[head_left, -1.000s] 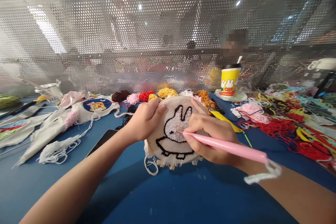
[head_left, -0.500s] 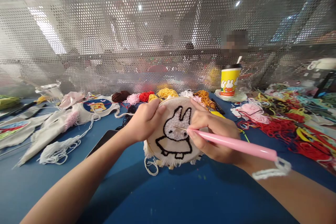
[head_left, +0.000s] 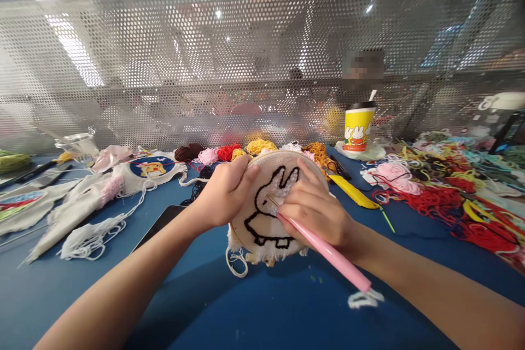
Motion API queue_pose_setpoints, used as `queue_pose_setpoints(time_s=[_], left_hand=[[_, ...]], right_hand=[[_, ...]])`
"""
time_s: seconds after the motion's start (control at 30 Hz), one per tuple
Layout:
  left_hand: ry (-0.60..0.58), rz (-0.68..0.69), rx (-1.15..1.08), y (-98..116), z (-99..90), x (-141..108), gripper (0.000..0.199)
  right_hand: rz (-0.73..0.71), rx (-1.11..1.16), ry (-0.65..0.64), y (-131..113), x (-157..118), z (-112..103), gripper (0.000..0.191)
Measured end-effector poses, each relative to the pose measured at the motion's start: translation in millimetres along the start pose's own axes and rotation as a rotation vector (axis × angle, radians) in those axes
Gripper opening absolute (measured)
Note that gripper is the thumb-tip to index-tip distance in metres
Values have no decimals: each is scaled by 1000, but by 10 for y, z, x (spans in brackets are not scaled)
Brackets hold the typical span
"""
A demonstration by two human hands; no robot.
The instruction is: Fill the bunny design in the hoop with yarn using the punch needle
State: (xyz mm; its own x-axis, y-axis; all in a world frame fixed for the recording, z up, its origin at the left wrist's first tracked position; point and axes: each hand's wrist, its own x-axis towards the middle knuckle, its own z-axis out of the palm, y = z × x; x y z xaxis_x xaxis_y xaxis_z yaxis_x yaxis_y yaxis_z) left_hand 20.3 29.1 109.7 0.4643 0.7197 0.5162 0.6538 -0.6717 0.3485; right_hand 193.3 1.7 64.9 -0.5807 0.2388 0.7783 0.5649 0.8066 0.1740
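Fabric (head_left: 268, 224) in an embroidery hoop (head_left: 234, 233), tilted over the table (head_left: 287, 306), looks light and taut — best held at the rim, where the left hand's (head_left: 223, 188) fingers clamp. The right hand's (head_left: 318, 210) fingers pinch a pink punch needle (head_left: 328, 254), probably stiff, smooth.

Loads of room over the near flat blue tabletop (head_left: 205, 311); round cream fabric hoop (head_left: 266, 225) blocks the middle, tangled red yarn (head_left: 488, 236) the right.
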Motion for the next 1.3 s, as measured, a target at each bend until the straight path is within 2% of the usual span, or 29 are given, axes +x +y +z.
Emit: queue_pose_setpoints(time_s=[0.2, 0.3, 0.37, 0.53, 0.6, 0.73, 0.8, 0.9, 1.0, 1.1, 1.3], left_hand=[[2, 59, 71, 66, 9, -54, 22], [-50, 152, 167, 61, 53, -86, 17], [-98, 167, 196, 47, 87, -96, 15], [-96, 145, 73, 5, 178, -81, 15], [-59, 79, -48, -51, 247, -70, 16], [102, -213, -416, -273, 485, -61, 18], [108, -243, -500, -398, 618, -60, 20], [51, -246, -611, -528, 734, -53, 22], [-19, -238, -699, -563, 701, -30, 24], [-75, -237, -753, -526, 563, 11, 24], [-107, -374, -727, -389, 266, 78, 32]], right_hand=[[37, -84, 120, -47, 23, -4, 17], [68, -81, 60, -14, -3, 36, 15], [83, -81, -6, 1, -26, 79, 13], [99, -121, -46, 11, -57, 167, 22], [129, -113, -83, 37, -69, 195, 22], [219, -30, -151, 136, -144, 288, 25], [228, 14, -157, 190, -202, 352, 28], [202, 45, -141, 255, -277, 433, 26], [173, 59, -90, 289, -308, 466, 24], [108, 64, -54, 282, -296, 456, 21], [-30, 61, -122, 210, -243, 431, 22]])
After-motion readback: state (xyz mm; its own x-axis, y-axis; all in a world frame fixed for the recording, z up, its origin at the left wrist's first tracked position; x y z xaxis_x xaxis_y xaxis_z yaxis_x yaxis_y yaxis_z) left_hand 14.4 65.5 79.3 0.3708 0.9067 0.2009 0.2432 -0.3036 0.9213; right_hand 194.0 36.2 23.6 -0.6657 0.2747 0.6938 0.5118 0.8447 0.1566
